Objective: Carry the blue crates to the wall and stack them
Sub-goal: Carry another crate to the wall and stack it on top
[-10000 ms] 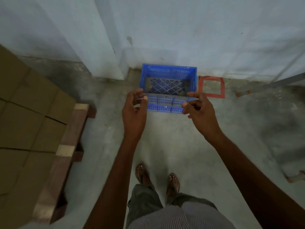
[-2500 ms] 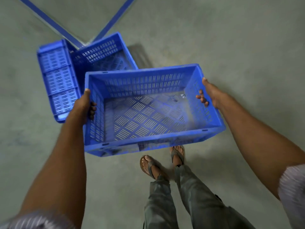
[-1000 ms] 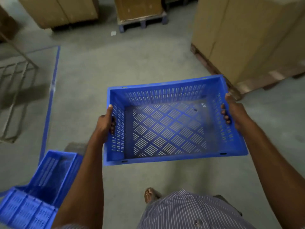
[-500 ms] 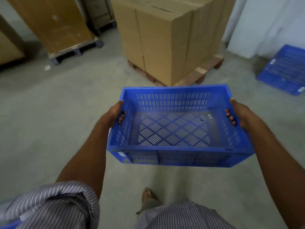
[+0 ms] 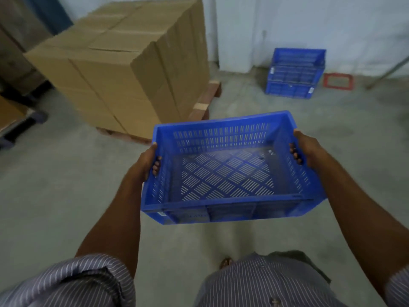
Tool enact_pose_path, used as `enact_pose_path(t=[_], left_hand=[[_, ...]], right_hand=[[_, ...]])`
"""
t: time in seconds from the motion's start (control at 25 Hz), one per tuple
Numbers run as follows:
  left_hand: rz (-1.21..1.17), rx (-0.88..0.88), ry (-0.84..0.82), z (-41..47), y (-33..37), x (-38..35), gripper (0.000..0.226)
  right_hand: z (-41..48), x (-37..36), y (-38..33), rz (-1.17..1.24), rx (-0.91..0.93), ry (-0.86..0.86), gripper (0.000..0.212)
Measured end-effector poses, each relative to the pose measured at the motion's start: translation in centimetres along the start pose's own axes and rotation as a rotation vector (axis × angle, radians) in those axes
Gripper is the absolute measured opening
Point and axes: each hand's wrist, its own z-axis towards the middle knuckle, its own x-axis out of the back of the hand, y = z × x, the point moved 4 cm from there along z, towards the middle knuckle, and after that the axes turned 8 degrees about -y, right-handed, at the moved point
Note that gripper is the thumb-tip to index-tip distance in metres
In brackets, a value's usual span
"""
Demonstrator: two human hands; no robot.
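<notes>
Dim, flat indoor light with soft shadows; the frame's edges bow with wide-angle distortion, and everything looks slightly motion-blurred.

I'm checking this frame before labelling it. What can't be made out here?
Head view only:
- Blue crates by the wall: the count is unclear; too far and blurred.
- White labels on them: too small to read.
- Wooden pallet: mostly hidden under the cardboard boxes.
- Feet: hidden by the held crate and shirt, apart from one sandal tip.
- Left hand and right hand: fingertips show inside; the palms are hidden behind the crate walls.

Open floor [image 5: 254, 100] leads to the wall; stacked cartons [image 5: 124, 63] block the left.
</notes>
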Motion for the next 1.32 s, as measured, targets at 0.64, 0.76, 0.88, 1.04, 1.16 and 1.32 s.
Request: enact_pose_path(t=[0.64, 0.76, 0.88, 1.04, 1.16, 1.32], left_hand=[[0.132, -0.399, -0.041, 23.8, 28.3, -28.1, 0.060], [0.167, -0.407, -0.073, 27.7, 34.2, -32.6, 0.057], [0.199, -0.320, -0.100, 33.4, 40.0, -36.2, 0.060], [0.258, -0.189, -0.169, 42.4, 46.9, -40.2, 0.063], [0.282, -0.145, -0.218, 49.3, 52.2, -43.3, 0.064], [0.304, -0.130, -0.250, 56.8, 59.3, -47.4, 0.065]], right_hand=[[22.4, 23.1, -14.0, 0.216, 0.176, 0.328, 0.055], [27.5, 27.0, -18.6, 0.198, 0.171, 0.328, 0.056], [33.7, 30.0, -22.7, 0.213, 0.136, 0.310, 0.056], [43.3, 32.4, -27.6, 0.208, 0.048, 0.268, 0.057], [50.0, 34.0, -31.1, 0.202, 0.015, 0.265, 0.058], [57.2, 36.5, -35.7, 0.233, -0.005, 0.305, 0.058]])
